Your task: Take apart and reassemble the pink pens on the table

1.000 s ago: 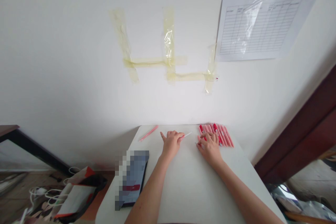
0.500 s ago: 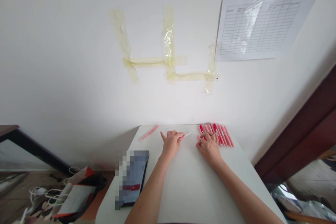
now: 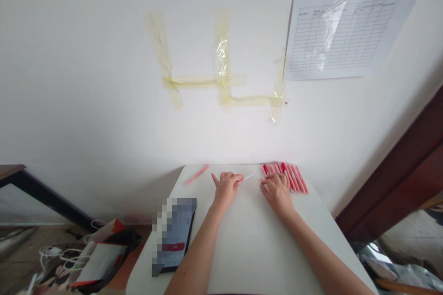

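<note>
Desk (image 3: 242,249), left to right: a loose pink pen (image 3: 196,175) near the far-left corner; left hand (image 3: 226,190) pinching a pink-and-white pen (image 3: 248,177) near the far edge's middle; right hand (image 3: 278,196) curled over the pen row (image 3: 299,180) by the far-right corner, grip unclear. A light pinch should best steady the slim tip.

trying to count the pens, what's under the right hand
The right hand lies over the left part of the pen row. Pink and red ends show beyond it; what is directly beneath is covered, so the count there can't be told.
</note>
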The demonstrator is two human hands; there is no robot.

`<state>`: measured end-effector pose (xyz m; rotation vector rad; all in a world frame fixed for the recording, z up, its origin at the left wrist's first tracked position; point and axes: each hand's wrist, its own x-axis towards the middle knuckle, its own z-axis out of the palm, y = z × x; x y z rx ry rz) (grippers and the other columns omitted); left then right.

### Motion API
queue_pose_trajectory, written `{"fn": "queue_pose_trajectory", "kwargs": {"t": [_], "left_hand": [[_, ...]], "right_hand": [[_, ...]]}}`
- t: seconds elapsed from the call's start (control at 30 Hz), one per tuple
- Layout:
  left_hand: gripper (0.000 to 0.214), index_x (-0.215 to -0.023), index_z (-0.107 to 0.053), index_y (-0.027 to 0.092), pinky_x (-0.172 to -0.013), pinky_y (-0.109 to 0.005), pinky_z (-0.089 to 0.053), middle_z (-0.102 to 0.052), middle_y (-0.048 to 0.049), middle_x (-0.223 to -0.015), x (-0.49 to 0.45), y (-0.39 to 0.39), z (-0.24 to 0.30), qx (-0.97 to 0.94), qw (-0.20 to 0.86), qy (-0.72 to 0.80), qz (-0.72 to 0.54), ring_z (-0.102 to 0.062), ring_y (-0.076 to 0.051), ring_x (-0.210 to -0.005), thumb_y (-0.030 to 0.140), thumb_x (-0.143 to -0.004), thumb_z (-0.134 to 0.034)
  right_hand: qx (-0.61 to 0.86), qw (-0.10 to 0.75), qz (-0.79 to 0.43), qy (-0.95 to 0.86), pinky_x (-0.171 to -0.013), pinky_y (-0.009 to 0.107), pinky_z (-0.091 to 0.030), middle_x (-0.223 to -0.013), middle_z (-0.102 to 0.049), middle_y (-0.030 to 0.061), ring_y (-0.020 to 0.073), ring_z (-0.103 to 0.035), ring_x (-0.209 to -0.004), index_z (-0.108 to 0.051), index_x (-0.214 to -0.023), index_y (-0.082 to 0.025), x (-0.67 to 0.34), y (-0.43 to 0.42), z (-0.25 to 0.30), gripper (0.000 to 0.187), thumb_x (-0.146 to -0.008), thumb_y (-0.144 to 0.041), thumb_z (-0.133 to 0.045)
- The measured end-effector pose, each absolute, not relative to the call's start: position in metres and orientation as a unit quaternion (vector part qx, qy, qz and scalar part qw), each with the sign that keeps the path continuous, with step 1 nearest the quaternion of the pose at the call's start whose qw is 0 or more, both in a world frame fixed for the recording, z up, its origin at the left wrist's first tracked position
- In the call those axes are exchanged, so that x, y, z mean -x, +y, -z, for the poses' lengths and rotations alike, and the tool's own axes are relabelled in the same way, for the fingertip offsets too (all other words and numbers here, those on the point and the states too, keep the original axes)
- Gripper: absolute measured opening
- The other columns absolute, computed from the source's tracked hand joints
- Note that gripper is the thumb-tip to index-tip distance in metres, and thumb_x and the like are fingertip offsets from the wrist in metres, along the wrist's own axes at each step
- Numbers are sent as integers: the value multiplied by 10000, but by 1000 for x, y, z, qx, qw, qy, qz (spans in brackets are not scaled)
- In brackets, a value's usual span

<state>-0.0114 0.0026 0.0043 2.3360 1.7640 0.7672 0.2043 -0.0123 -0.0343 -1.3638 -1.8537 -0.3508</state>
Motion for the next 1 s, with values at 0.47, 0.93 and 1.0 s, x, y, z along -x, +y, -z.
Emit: {"fn": "queue_pose_trajectory", "kwargs": {"t": [0.47, 0.93, 1.0], "left_hand": [[153, -948, -725, 366, -1094, -726, 96, -681, 12, -978, 7, -2, -6, -799, 90, 529, -272, -491, -220, -1121, 293, -888, -606], [142, -934, -724, 375, -1090, -733, 87, -670, 25, -966, 9, 2, -2, -793, 64, 536, -283, -493, -212, -1103, 298, -882, -617], [158, -922, -723, 371, -1087, -738, 79, -668, 25, -962, 10, 3, -1, -782, 56, 552, -283, -494, -213, -1099, 267, -885, -610]], "right_hand": [[515, 390, 139, -750, -1055, 593, -313, -1112, -580, 76, 276, -477, -1096, -671, -1108, -312, -208, -11, 35, 225, -908, -319, -568], [516, 403, 135, -744, -1035, 567, -330, -1073, -594, 60, 258, -477, -1079, -699, -908, -277, -209, -11, 32, 120, -899, -284, -580], [524, 408, 129, -737, -1018, 546, -351, -1077, -593, 61, 260, -476, -1075, -700, -907, -276, -211, -10, 33, 124, -899, -278, -576]]}}
